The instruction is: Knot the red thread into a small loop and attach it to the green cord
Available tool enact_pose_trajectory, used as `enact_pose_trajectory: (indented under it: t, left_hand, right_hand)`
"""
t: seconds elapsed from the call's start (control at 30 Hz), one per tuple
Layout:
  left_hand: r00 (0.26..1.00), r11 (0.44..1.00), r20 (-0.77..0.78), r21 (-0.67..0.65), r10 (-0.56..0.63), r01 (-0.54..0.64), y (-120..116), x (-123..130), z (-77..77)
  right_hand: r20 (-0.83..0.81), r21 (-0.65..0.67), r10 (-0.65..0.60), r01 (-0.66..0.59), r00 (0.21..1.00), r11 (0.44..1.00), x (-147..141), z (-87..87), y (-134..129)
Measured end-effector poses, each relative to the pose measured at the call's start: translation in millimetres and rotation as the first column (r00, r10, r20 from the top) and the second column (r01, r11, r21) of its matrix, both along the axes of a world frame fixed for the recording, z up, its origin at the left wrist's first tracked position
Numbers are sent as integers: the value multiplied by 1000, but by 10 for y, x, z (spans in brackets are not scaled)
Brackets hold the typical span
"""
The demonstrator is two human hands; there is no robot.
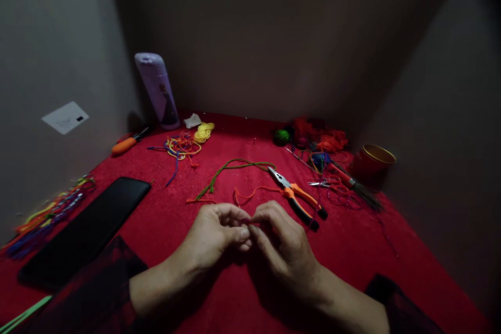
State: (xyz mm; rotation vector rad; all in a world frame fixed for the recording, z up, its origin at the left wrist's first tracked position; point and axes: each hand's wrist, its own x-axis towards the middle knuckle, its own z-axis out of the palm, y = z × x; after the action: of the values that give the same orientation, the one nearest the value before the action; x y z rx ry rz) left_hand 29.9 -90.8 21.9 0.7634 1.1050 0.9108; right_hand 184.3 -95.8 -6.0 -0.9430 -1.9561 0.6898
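Both my hands meet at the front centre, above the red cloth, with their fingertips almost touching. My left hand (219, 232) is closed in a pinch, and so is my right hand (282, 240). A bit of dark red thread shows between the fingertips, partly hidden by them. Just beyond the fingers an orange-red cord (256, 193) curves over the cloth. Behind it lies a green cord (230, 166), its right end by the tip of the orange-handled pliers (291, 192). The pliers rest slightly open, beyond my right hand.
A black phone (88, 227) and colourful threads (49, 216) lie left. Behind are a purple bottle (159, 91), an orange-handled tool (126, 145) and yellow yarn (204, 132). At right are scissors (331, 182), red yarn (332, 141), a brush (358, 188) and a gold-rimmed bowl (373, 162).
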Motion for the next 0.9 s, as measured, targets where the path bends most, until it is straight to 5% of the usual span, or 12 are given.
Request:
enact_pose_trajectory:
  t: [0.27, 0.43, 0.53, 0.7, 0.9]
  left_hand:
    - [996, 998, -48, 8, -69, 70, 17, 15, 18]
    - [998, 999, -27, 25, -48, 49, 40, 3, -22]
    - [994, 996, -92, 61, -58, 64, 43, -10, -59]
    - [981, 990, -183, 110, -65, 86, 42, -18, -95]
    - [982, 987, -144, 93, -119, 134, 26, -16, -58]
  right_hand:
    - [263, 274, -61, -14, 963, 962, 40, 41, 50]
    - [551, 602, -194, -226, 811, 766, -5, 118, 51]
    - [669, 614, -205, -376, 714, 694, -66, 156, -9]
    - [779, 577, -260, -492, 570, 651, -149, 191, -56]
    - [759, 551, -180, -469, 626, 691, -101, 150, 138]
